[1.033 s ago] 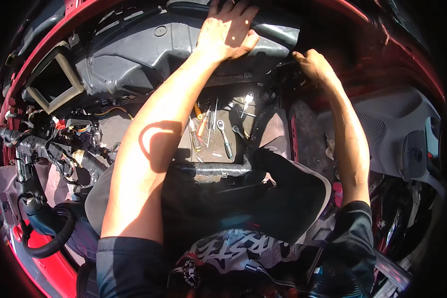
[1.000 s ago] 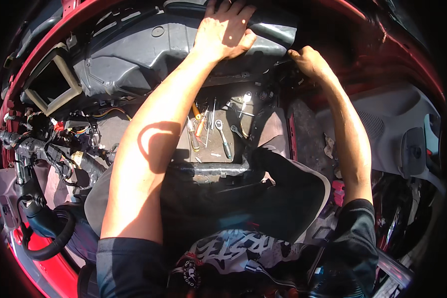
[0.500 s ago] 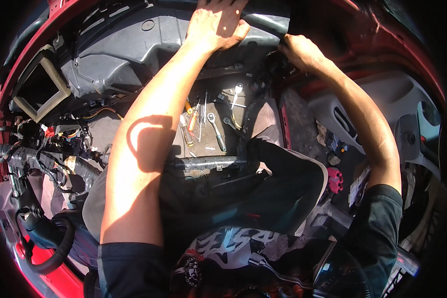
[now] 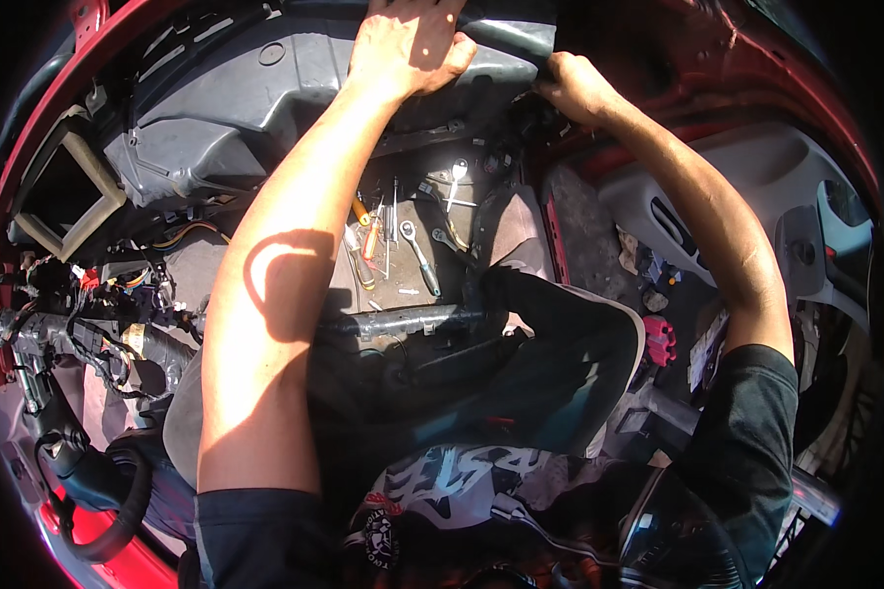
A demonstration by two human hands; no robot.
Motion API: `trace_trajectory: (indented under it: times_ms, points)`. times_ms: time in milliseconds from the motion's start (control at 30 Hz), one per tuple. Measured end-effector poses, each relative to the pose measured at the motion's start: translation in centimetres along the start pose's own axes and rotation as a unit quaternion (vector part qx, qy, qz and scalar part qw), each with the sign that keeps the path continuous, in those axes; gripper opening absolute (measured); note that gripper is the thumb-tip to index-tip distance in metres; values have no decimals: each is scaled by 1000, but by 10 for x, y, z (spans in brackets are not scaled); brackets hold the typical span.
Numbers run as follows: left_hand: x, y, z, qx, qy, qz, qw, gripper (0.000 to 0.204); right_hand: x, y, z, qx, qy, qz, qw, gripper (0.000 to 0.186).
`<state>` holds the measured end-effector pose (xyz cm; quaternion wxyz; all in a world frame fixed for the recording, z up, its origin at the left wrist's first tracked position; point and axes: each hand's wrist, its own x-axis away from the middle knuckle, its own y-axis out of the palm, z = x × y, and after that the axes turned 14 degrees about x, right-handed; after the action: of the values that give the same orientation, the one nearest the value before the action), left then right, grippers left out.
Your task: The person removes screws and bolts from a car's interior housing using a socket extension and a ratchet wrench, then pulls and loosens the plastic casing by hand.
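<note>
My left hand (image 4: pixel 413 47) grips the upper edge of a large dark grey molded plastic housing (image 4: pixel 196 98), thumb bent on its face, fingertips cut off at the top of the picture. At the housing's right end, my right hand (image 4: pixel 580 88) has its fingers curled in shadow around something I cannot make out. Below my hands, loose tools lie on the grey floor: a ratchet (image 4: pixel 417 257), an orange-handled screwdriver (image 4: pixel 370 240), several other slim tools.
A red car body (image 4: pixel 697 69) surrounds me. On the left are wiring harnesses (image 4: pixel 108 348), a foam-rimmed opening (image 4: pixel 108 196) and a steering wheel (image 4: pixel 128 501). A metal crossbar (image 4: pixel 422 322) spans below the tools. On the right are a grey door panel (image 4: pixel 717 157) and a pink object (image 4: pixel 661 339).
Both hands and the housing appear higher and further left in the picture, along with the whole view. My right elbow has swung outward to the right.
</note>
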<state>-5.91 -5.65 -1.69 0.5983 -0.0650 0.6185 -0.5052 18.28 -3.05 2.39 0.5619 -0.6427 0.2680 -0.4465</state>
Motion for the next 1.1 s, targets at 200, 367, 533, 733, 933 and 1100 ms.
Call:
trace_trajectory:
  times_ms: [200, 367, 533, 733, 933, 1100]
  points:
    - [-2, -2, 4, 6, 4, -1, 1000, 55, -9, 0, 2, 27, 92, -29, 995, 30]
    - [-1, -3, 5, 27, 10, 8, 1000, 57, -18, 11, 10, 51, 60, -28, 997, 30]
    - [-2, 0, 4, 19, 13, 10, 1000, 58, -6, 15, 8, -30, 74, 38, 996, 30]
    - [4, -4, -1, 31, 20, 31, 999, 55, -13, -1, -2, -12, 158, -92, 983, 39]
    - [-2, 14, 2, 131, 23, 115, 984, 42, -15, 24, 34, 45, 56, 83, 994, 28]
    - [3, 2, 9, -11, -76, 29, 997, 41, -14, 27, 10, 12, 108, 86, 990, 34]
